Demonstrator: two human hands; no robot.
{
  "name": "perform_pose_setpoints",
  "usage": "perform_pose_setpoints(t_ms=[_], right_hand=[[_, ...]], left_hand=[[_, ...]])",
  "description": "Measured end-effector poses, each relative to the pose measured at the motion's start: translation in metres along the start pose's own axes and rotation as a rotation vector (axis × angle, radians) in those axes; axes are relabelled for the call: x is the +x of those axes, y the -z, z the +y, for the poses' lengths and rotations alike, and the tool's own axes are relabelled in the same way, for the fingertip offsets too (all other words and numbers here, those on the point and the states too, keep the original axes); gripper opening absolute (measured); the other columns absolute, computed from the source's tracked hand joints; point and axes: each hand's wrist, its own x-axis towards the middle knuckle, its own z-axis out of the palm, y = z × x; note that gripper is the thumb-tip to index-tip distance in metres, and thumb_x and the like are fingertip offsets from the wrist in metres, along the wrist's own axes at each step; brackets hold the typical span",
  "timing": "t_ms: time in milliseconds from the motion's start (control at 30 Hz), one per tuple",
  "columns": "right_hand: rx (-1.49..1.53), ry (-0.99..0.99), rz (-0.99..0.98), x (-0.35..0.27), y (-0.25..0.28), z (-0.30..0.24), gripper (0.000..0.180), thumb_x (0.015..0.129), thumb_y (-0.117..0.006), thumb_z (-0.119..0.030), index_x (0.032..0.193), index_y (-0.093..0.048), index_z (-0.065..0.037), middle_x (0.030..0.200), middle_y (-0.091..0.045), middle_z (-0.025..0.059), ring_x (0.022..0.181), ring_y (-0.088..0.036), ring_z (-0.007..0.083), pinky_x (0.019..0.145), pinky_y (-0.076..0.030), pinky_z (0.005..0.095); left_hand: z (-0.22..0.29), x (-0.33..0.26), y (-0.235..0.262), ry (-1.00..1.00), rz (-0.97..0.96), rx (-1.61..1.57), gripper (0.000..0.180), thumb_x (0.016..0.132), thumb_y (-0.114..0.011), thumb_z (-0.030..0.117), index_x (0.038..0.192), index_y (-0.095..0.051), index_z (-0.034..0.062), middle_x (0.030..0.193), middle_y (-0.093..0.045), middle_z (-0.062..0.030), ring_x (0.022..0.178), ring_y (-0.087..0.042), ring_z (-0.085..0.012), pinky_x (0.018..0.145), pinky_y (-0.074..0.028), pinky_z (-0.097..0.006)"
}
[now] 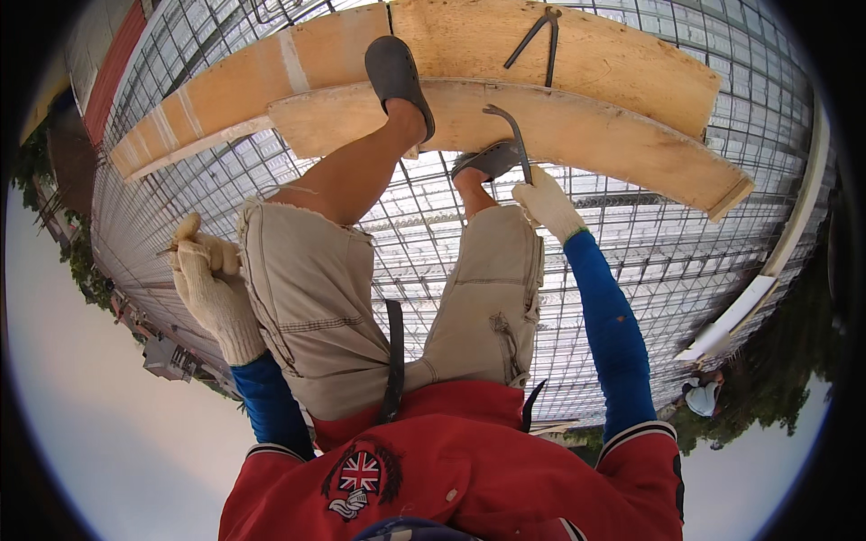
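Observation:
My right hand (pixel 546 203), in a cream knit glove, grips a dark pry bar (pixel 516 135). The bar's curved, hooked end points up over the nearer plywood-faced board (pixel 361 113). My left hand (pixel 215 287), gloved the same way, is closed beside my left thigh. A thin tip shows by its fingers, too small to name. Farther off, a pair of dark pincers (pixel 550 45) lies with handles spread on the far board (pixel 622 63). My feet are in dark clogs; the left clog (pixel 394 77) stands on the boards, the right clog (pixel 490 160) at the nearer board's edge.
A steel rebar grid (pixel 613 270) spreads beneath and around the boards, over a pale ribbed surface. A long pale timber (pixel 803 198) and a white panel (pixel 729 317) lie along the right side. Another person (pixel 702 397) is far off at lower right.

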Motion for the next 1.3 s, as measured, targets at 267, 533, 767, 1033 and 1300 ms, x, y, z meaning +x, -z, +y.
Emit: perform_pose_setpoints(t_ms=[267, 533, 767, 1033, 1300], right_hand=[[-0.569, 0.052, -0.102, 0.050, -0.120, 0.011, 0.067, 0.091, -0.062, -0.030, 0.146, -0.052, 0.007, 0.135, -0.066, 0.0359, 0.126, -0.065, 0.0495, 0.110, -0.052, 0.0526], [-0.844, 0.066, 0.095, 0.117, -0.253, 0.016, 0.066, 0.098, -0.066, -0.032, 0.146, -0.042, 0.005, 0.105, -0.077, 0.0290, 0.099, -0.076, 0.0467, 0.087, -0.060, 0.0565], [-1.088, -0.049, 0.190, 0.123, -0.325, -0.009, 0.074, 0.100, -0.064, -0.024, 0.158, -0.029, 0.007, 0.102, -0.078, 0.0238, 0.094, -0.078, 0.0396, 0.080, -0.062, 0.0513], [-1.159, -0.206, 0.272, 0.126, -0.378, -0.004, 0.079, 0.103, -0.059, -0.017, 0.166, -0.018, 0.004, 0.111, -0.076, 0.0265, 0.099, -0.077, 0.0414, 0.084, -0.062, 0.0513], [-1.169, -0.302, 0.216, 0.125, -0.410, -0.011, 0.083, 0.101, -0.056, -0.006, 0.170, -0.011, 0.003, 0.128, -0.071, 0.0275, 0.107, -0.076, 0.0400, 0.088, -0.063, 0.0506]], left_hand=[[-0.088, -0.065, 0.002, 0.220, 0.037, 0.227, 0.034, 0.108, -0.063, 0.018, 0.127, -0.062, -0.0099, 0.079, -0.058, -0.0023, 0.065, -0.051, -0.0098, 0.063, -0.046, -0.027], [-0.225, -0.124, 0.076, 0.717, -0.043, 0.064, 0.012, 0.101, -0.057, 0.002, 0.103, -0.067, -0.0043, 0.073, -0.052, 0.0048, 0.064, -0.045, -0.0028, 0.057, -0.037, -0.021], [-0.258, -0.113, 0.156, 0.950, -0.013, -0.070, 0.018, 0.098, -0.060, 0.002, 0.111, -0.070, -0.0040, 0.075, -0.052, 0.0061, 0.065, -0.044, -0.0024, 0.059, -0.037, -0.021], [-0.256, -0.093, 0.191, 1.035, 0.014, -0.205, 0.030, 0.100, -0.053, 0.003, 0.070, -0.058, 0.0028, 0.070, -0.053, 0.0030, 0.060, -0.045, -0.0039, 0.055, -0.035, -0.023], [-0.264, -0.084, 0.215, 1.054, 0.002, -0.251, 0.016, 0.101, -0.054, 0.003, 0.097, -0.069, -0.0015, 0.067, -0.051, 0.0051, 0.059, -0.044, -0.0033, 0.054, -0.033, -0.022]])
